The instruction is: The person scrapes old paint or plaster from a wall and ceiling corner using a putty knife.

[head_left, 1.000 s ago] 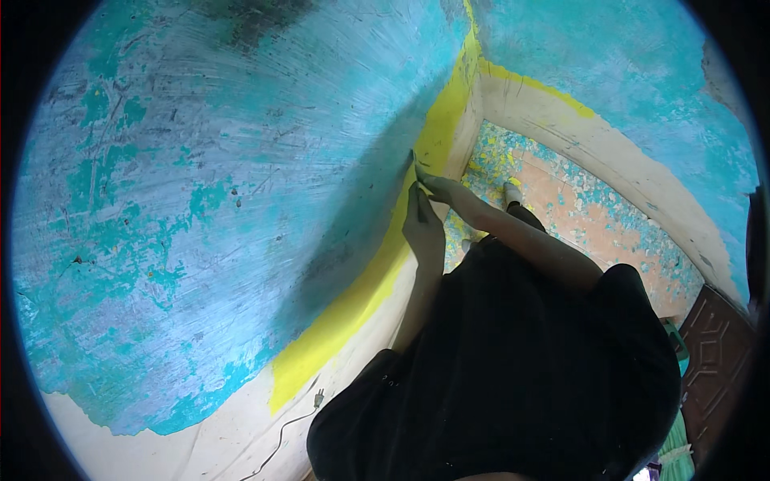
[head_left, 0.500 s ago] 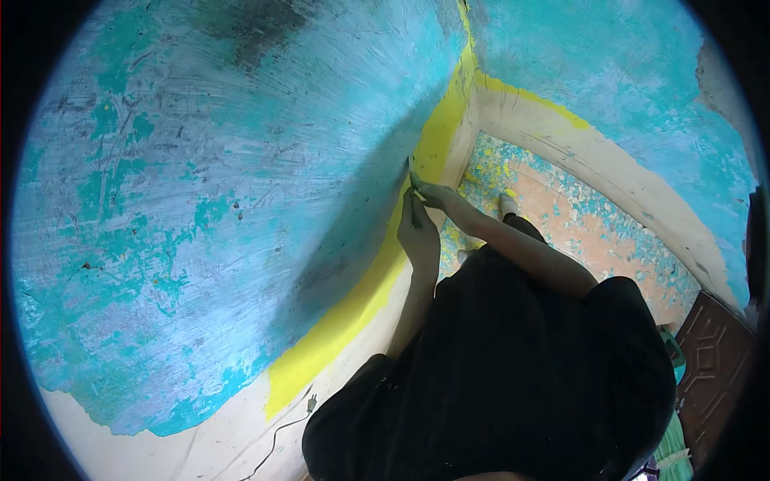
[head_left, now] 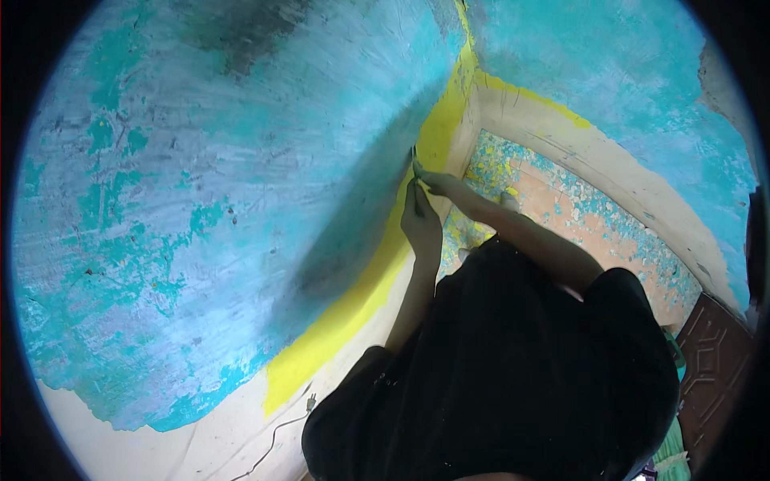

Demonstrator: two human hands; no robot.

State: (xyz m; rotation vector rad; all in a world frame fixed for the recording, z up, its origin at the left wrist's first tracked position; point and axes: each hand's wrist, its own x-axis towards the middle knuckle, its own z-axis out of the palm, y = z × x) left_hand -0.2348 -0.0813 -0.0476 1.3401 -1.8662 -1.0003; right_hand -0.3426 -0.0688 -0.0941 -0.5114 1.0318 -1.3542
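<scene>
We face a broad, scuffed blue-and-teal painted wall [head_left: 200,200] left of the grip; a bright yellow painted band [head_left: 305,361] passes behind it. Our bare left hand [head_left: 422,228] sits just below our bare right hand [head_left: 443,186], which pinches a thin, dark, blade-like tool [head_left: 414,154], tip above the fingers. Whether the left pinches too, we cannot tell. We judge it light, stiff, best held low.
</scene>
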